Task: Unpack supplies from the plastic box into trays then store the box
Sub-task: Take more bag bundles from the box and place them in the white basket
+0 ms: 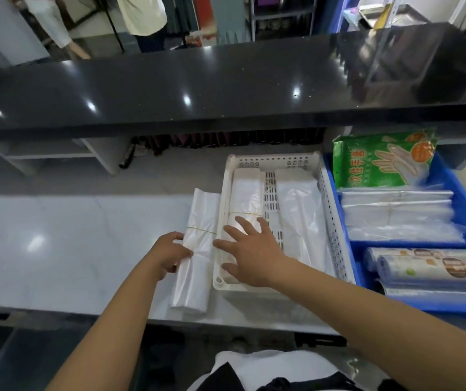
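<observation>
Left hand [169, 255] pinches a bag bundle [198, 275] just beside the tray [274, 160]; right hand [251, 249], fingers spread, seemingly rests inside it.

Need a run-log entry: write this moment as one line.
left hand grips bag bundle beside white tray | right hand open over tray

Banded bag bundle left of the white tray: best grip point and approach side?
Grip the bag bundle at its rubber band, the cinched, narrowest part; the loose ends would probably flop. Come from the left, over the counter, since the white tray wall sits close on its right. The left hand holds it there.
</observation>
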A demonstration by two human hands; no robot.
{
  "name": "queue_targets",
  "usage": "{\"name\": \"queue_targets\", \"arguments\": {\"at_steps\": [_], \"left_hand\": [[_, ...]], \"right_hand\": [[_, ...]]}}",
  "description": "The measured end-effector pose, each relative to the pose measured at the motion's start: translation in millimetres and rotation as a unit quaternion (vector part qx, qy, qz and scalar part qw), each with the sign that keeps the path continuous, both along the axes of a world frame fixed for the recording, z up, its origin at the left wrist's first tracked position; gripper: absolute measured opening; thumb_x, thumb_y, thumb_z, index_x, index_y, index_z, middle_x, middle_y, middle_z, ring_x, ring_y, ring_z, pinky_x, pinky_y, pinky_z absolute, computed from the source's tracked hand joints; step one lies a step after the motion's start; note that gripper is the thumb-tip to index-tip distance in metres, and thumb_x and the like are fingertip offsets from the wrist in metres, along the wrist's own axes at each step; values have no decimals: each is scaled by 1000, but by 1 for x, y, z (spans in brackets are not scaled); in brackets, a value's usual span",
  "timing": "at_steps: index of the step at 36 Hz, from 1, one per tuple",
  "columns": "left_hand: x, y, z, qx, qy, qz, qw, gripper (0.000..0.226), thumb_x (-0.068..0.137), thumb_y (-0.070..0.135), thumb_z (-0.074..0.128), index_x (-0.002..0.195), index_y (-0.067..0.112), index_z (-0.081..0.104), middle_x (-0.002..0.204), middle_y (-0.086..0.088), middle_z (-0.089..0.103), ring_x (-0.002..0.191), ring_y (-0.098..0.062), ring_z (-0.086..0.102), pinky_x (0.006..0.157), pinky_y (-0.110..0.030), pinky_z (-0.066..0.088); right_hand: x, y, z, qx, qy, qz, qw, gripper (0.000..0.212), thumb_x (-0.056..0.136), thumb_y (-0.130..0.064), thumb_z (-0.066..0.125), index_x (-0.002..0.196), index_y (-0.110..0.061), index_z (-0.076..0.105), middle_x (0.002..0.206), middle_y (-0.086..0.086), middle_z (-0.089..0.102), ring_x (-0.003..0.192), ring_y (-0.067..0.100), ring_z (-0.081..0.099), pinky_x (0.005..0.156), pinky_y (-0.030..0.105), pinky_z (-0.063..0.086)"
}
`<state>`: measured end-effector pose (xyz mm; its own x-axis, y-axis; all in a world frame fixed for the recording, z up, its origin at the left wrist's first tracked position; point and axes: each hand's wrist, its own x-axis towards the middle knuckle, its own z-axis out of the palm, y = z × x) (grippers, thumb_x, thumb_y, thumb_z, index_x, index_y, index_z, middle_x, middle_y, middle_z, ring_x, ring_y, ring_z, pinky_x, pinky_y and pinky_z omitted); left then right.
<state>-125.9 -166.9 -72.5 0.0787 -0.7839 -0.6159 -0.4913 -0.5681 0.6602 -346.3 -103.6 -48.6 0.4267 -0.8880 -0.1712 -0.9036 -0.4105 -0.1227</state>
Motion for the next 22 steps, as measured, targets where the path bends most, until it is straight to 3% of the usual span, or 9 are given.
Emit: {"name": "queue_targets", "arguments": {"at_steps": [6, 10, 14, 19, 22], "left_hand": [[18, 13, 24, -37, 0, 32, 999, 29, 83, -4, 62, 105, 14, 65, 97, -17, 70, 79, -31, 66, 67, -35, 52], [37, 24, 50, -68, 28, 57, 996, 29, 83, -6, 62, 102, 16, 67, 94, -16, 74, 73, -30, 68, 66, -33, 51], [48, 33, 77, -88, 113, 78, 987, 33, 84, -5, 65, 107, 18, 67, 94, -10, 77, 70, -24, 73, 63, -33, 57], [25, 39, 106, -92, 255, 53, 961, 35, 82, 4, 72, 112, 22, 69, 111, -15, 73, 96, -36, 69, 92, -55, 52], [-13, 43, 113, -109, 305, 49, 945, 38, 82, 3, 72, 116, 19, 65, 112, -16, 73, 95, -36, 69, 88, -53, 56]], "right_hand": [[-2, -1, 5, 33, -51, -20, 998, 59, 93, -64, 34, 148, -41, 32, 164, -4, 14, 152, 24, 2, 117, 60, -3], [-15, 3, 15, 41, -246, -117, 961, 57, 90, -62, 49, 142, -41, 43, 157, -9, 34, 146, 16, 24, 118, 45, 20], [-30, 0, 37, 101, -448, -236, 856, 53, 82, -56, 65, 132, -41, 55, 136, -20, 51, 125, 4, 48, 102, 29, 41], [-40, -4, 63, 258, -651, -274, 659, 59, 75, -38, 81, 129, -31, 60, 120, 0, 67, 106, 15, 67, 84, 40, 59], [-49, -3, 70, 294, -725, -260, 565, 63, 69, -29, 84, 128, -28, 61, 114, 6, 73, 103, 28, 71, 77, 48, 60]]}}
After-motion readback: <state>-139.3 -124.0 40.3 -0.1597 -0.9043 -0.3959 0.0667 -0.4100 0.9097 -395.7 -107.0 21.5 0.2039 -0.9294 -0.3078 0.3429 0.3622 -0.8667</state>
